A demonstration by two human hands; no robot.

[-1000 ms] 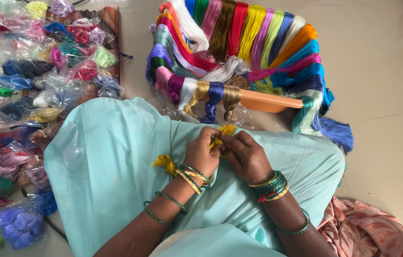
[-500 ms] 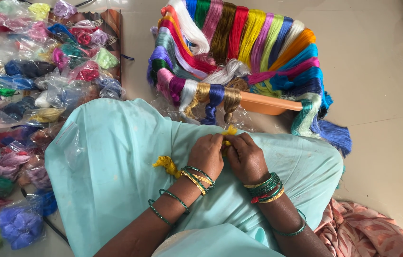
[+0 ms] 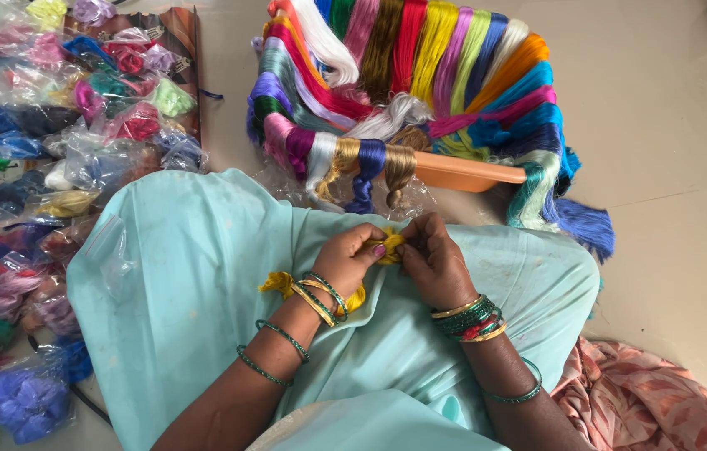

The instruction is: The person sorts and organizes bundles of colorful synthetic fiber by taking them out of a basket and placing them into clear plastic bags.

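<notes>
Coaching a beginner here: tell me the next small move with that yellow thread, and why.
Probably draw the hands slightly apart to tighten it: the left hand and right hand pinch the yellow thread bundle between their fingertips, and its loose tail trails past the left wrist.

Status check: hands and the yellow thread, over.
Left hand and right hand both pinching the yellow thread over the lap. Tray of coloured skeins just ahead, not touching.
</notes>
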